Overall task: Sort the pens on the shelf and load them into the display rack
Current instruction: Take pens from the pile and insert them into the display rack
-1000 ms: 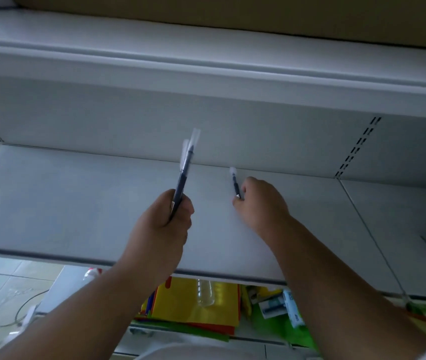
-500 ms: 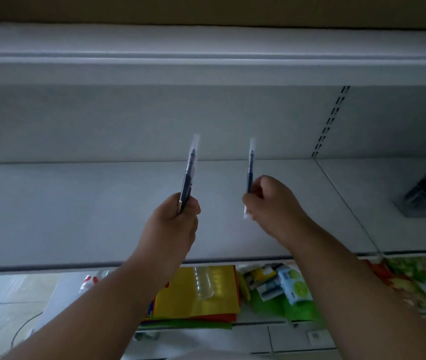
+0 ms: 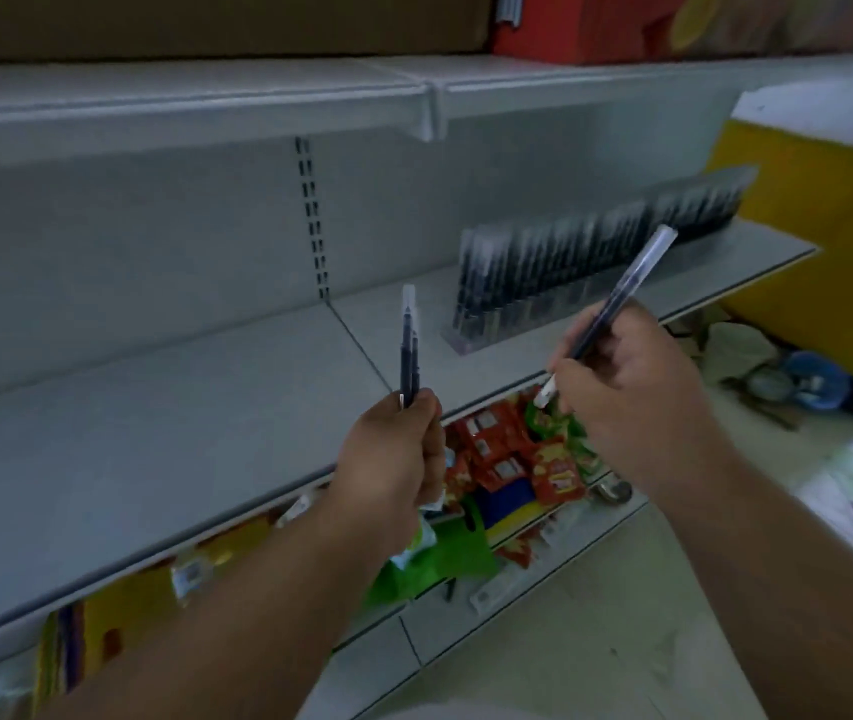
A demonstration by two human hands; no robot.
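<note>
My left hand (image 3: 393, 454) grips two dark pens (image 3: 407, 350) that stand upright above the grey shelf (image 3: 154, 418). My right hand (image 3: 627, 387) holds one dark pen with a clear cap (image 3: 616, 298), tilted up to the right. The clear display rack (image 3: 585, 262) stands on the shelf's right section, filled with a long row of dark pens. Both hands are in front of the shelf, left of and nearer than the rack.
An upper shelf (image 3: 310, 101) overhangs, with a red box (image 3: 569, 23) on top. Below the grey shelf lie red snack packets (image 3: 507, 454), a green bag (image 3: 445, 563) and yellow items (image 3: 122, 610). A yellow wall (image 3: 819, 241) and floor clutter (image 3: 798, 381) are at right.
The view has swung right, bringing the display rack into sight. My right hand has tilted its pen to the right and moved away from my left hand.
</note>
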